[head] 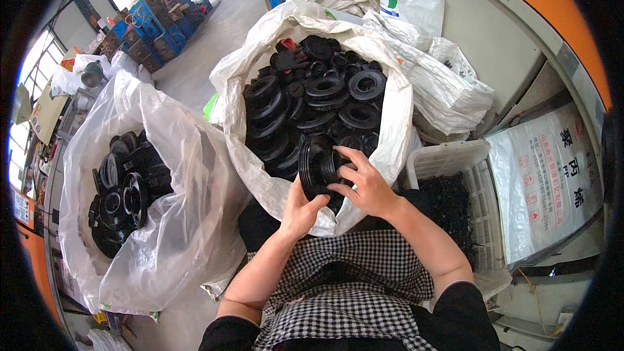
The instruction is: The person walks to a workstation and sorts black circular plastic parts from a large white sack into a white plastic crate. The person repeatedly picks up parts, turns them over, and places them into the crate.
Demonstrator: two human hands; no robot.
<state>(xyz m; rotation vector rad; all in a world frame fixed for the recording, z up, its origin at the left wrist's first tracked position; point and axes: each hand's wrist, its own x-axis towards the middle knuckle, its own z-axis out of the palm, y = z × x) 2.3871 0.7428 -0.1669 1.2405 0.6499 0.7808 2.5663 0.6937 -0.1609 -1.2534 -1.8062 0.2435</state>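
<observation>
Both hands hold one black ribbed plastic part over the near rim of a white woven sack. My left hand grips its wide ringed flange from below and the left. Around the narrower neck on the right, my right hand has its fingers curled. Inside the sack lie many similar black round parts, some with a centre hole. A red piece shows near the heap's far side. Whether the held part touches the heap below cannot be told.
At the left stands a clear plastic bag holding black parts. To the right, a white plastic crate contains thin black scraps. A printed sack lies beyond it, beside a machine. Folded white sacks lie behind the open one.
</observation>
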